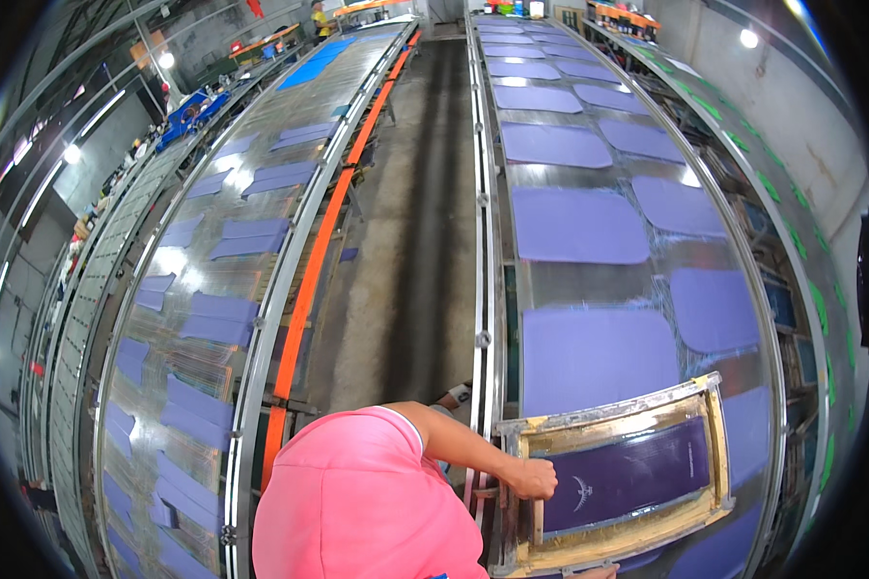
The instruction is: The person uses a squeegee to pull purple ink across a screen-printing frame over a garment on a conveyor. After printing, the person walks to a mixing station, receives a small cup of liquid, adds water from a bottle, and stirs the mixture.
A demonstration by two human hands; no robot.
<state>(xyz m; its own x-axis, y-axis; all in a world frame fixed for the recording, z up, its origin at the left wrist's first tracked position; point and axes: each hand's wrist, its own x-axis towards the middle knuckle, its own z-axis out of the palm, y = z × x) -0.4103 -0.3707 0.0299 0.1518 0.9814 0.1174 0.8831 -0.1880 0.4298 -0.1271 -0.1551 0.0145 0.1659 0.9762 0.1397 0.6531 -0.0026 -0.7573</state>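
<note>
My left arm (463, 449), in a pink sleeve, bends across the lower middle. My left hand (534, 478) is closed on the left bar of a worn, wood-coloured screen frame (608, 555), which lies tilted slightly on the right long table. Inside the frame is a dark purple screen (637, 468) with a pale emblem. Only a small part of my right hand (597, 571) shows at the bottom edge, by the frame's near bar; its grip is hidden. Light purple flat panels (594, 357) lie along the table beyond and beside the frame.
A second long table (270, 280) on the left holds purple strips and blue pieces, with an orange rail (314, 270) along it. An aisle runs between the tables. Metal rails (483, 289) edge the right table. A person in yellow (320, 21) stands far back left. Racks of screens (782, 318) sit right.
</note>
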